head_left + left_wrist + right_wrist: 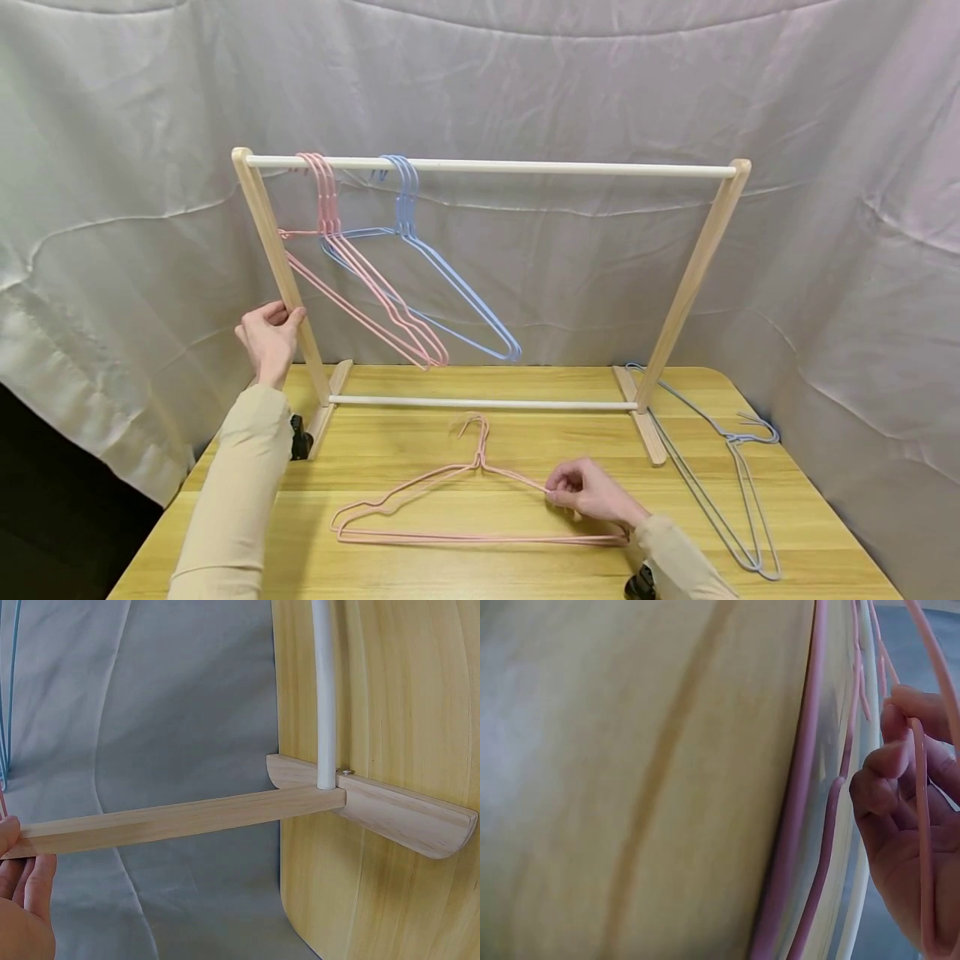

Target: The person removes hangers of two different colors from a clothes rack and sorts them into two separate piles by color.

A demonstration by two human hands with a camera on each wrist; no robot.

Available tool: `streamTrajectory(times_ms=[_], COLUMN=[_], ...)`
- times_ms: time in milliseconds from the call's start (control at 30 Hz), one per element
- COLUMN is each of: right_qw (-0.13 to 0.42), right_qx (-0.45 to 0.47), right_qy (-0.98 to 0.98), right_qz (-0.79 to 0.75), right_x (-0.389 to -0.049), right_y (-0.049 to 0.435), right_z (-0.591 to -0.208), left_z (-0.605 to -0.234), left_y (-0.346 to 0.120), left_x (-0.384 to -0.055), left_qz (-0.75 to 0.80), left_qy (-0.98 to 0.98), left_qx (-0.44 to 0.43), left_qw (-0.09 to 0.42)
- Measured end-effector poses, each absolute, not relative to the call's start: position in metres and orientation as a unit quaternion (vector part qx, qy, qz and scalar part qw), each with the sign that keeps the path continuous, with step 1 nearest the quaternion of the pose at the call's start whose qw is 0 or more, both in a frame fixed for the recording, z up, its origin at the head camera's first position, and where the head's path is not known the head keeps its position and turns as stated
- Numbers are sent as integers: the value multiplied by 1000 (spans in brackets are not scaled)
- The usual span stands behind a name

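Observation:
Pink wire hangers [465, 539], more than one and overlapping, lie at the front middle of the table, hooks pointing to the rack. My right hand [591, 492] pinches the right shoulder of the upper pink hanger between thumb and fingers. In the right wrist view, the pinched pink wire [922, 802] runs across my palm, and another pink wire [799, 772] lies against the tabletop. Higher up on the left, my left hand [268, 337] grips the left wooden post [266, 221] of the clothes rack, thumb on one side and fingers on the other.
Several pink hangers [378, 287] and several blue hangers [457, 283] hang from the rack's white top rail [570, 168]. Greyish-blue hangers [738, 437] lie at the table's right, partly behind the right foot [648, 433]. A grey curtain [847, 250] surrounds the table.

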State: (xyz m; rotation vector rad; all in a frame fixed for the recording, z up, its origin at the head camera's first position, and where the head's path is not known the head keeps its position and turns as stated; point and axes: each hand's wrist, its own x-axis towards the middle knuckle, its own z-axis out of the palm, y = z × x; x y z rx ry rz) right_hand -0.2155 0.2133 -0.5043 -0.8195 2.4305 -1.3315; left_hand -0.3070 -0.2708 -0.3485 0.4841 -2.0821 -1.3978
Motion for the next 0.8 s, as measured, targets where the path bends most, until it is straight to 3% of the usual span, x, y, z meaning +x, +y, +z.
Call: streamTrajectory(times_ms=[800], right_qw=[100], right_qx=[-270], right_qy=[847], right_qz=[-446], right_x=[-215], right_y=[213], right_z=[-501], left_z=[-347], left_y=[-270], left_x=[-306], left_qz=[-526], left_qy=[-779], left_qx=[185], left_qw=[288])
